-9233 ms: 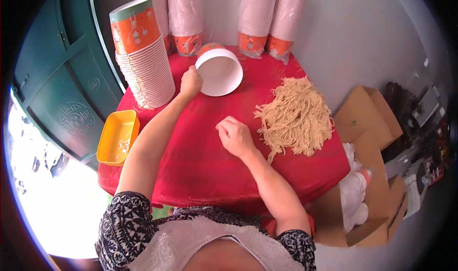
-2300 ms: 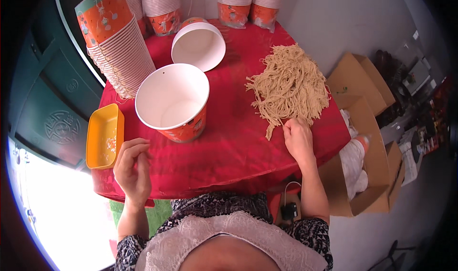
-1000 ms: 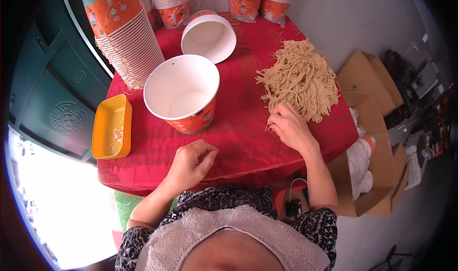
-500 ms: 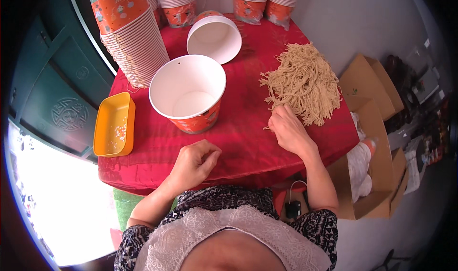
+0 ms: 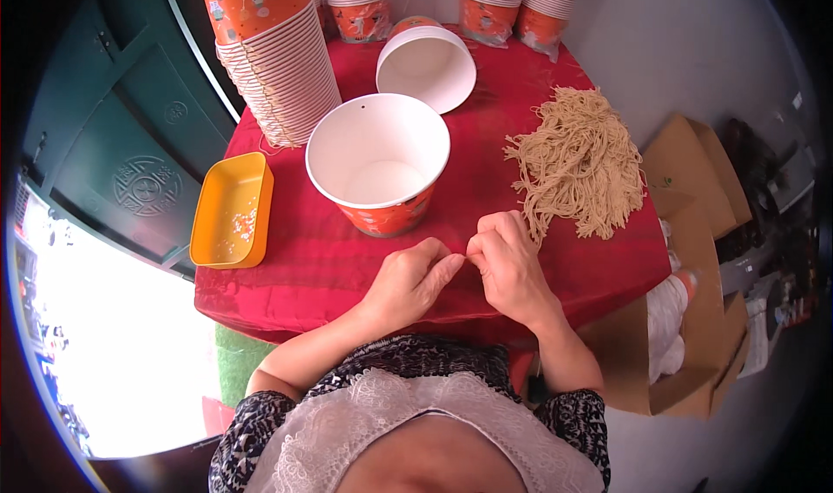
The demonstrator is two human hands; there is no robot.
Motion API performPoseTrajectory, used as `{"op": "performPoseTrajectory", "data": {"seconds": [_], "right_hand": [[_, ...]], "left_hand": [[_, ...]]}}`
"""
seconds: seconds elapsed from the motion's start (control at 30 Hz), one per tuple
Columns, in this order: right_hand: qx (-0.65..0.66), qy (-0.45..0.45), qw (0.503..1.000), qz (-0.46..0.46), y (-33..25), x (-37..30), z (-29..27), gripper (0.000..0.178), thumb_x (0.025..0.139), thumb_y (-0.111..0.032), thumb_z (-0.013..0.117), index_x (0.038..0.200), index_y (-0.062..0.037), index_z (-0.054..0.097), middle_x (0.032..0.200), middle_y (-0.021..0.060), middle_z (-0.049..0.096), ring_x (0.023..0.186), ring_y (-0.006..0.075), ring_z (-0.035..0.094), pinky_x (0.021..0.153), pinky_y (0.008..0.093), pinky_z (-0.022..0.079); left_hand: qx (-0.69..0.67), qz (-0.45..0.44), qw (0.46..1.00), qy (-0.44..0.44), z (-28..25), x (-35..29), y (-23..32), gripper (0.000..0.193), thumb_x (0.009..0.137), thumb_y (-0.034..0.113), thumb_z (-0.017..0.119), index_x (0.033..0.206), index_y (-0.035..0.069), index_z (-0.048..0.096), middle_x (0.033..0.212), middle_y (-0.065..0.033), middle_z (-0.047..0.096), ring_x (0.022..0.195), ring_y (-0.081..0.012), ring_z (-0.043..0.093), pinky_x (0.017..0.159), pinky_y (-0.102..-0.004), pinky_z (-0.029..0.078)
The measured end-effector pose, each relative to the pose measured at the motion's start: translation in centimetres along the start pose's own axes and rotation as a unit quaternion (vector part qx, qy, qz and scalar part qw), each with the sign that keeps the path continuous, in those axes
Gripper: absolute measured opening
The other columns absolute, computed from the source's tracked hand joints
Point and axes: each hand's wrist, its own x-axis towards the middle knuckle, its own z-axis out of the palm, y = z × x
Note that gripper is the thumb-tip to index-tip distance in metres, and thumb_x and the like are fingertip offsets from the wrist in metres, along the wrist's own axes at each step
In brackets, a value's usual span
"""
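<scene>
My left hand [image 5: 411, 280] is closed in a pinch near the table's front edge; what sits between thumb and fingers is too small to make out. Beside it, almost touching, my right hand [image 5: 508, 263] is closed, apparently on a tan string whose length is mostly hidden by the fingers. A heap of loose tan strings [image 5: 580, 159] lies just beyond my right hand. Behind my left hand stands a large paper bucket [image 5: 386, 215], orange outside and white inside, upright, with a small dark hole near its far rim.
A second bucket [image 5: 427, 68] lies tipped behind the first. At left rise a tall bucket stack [image 5: 282, 76] with strings down its side and a yellow tray [image 5: 206, 233] holding small pale bits. More wrapped stacks [image 5: 360, 16] line the back. Open cardboard boxes [image 5: 694, 302] stand right of the red-covered table [image 5: 286, 298].
My right hand has drawn away from the string heap toward my left hand. My left hand has moved right to meet it. The whole view has shifted slightly.
</scene>
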Motion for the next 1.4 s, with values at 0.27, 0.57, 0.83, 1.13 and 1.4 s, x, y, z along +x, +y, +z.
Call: {"op": "performPoseTrajectory", "data": {"seconds": [0.27, 0.57, 0.83, 1.13, 1.4], "right_hand": [[-0.008, 0.023, 1.0, -0.006, -1.7, 0.6, 1.3, 0.019, 0.078, -0.003, 0.07, 0.09, -0.0066, 0.056, 0.097, 0.0081, 0.054, 0.089, 0.0276, 0.052, 0.078, 0.0414, 0.04], [0.188, 0.049, 0.978, 0.078, -3.1, -0.2, 3.0, 0.011, 0.084, -0.001, 0.069, 0.09, -0.0006, 0.06, 0.079, 0.014, 0.062, 0.072, 0.0317, 0.062, 0.063, 0.0397, 0.049], [0.36, 0.049, 0.908, 0.211, -6.0, -0.2, 4.5, 0.008, 0.089, 0.004, 0.066, 0.085, -0.0001, 0.06, 0.066, -0.0037, 0.056, 0.058, -0.0004, 0.045, 0.049, 0.0196, 0.035], [0.227, 0.158, 0.951, 0.14, -5.9, 1.7, 5.1, 0.019, 0.08, 0.007, 0.069, 0.076, -0.0026, 0.054, 0.058, 0.0043, 0.053, 0.049, 0.0115, 0.054, 0.045, 0.0269, 0.041], [0.177, 0.202, 0.957, 0.108, -4.9, 3.2, 6.1, 0.019, 0.082, 0.009, 0.066, 0.076, -0.0012, 0.052, 0.06, 0.0012, 0.05, 0.051, 0.0051, 0.049, 0.047, 0.0229, 0.04]], "left_hand": [[-0.073, 0.016, 0.996, 0.039, -0.3, -0.6, -0.8, 0.022, 0.104, 0.015, 0.052, 0.088, 0.001, 0.056, 0.066, 0.0001, 0.053, 0.056, -0.0084, 0.047, 0.05, -0.0253, 0.039], [0.034, 0.06, 0.995, 0.065, -3.1, -2.4, 0.7, 0.008, 0.093, 0.004, 0.061, 0.091, -0.002, 0.056, 0.074, -0.0179, 0.059, 0.066, -0.0312, 0.06, 0.062, -0.0374, 0.048], [0.005, -0.007, 1.0, 0.002, -6.0, -3.9, 2.5, 0.006, 0.092, 0.002, 0.062, 0.093, -0.001, 0.057, 0.08, -0.013, 0.06, 0.074, -0.0215, 0.061, 0.067, -0.034, 0.049], [-0.056, 0.049, 0.987, 0.143, -8.6, -4.3, 2.6, 0.01, 0.091, -0.007, 0.058, 0.097, 0.0, 0.055, 0.081, -0.0003, 0.057, 0.069, -0.0034, 0.052, 0.059, -0.0195, 0.043], [-0.001, 0.089, 0.985, 0.148, -9.8, -4.1, 3.4, 0.007, 0.092, -0.006, 0.059, 0.096, -0.001, 0.056, 0.077, -0.0003, 0.058, 0.067, -0.0027, 0.053, 0.057, -0.0194, 0.044]]}}
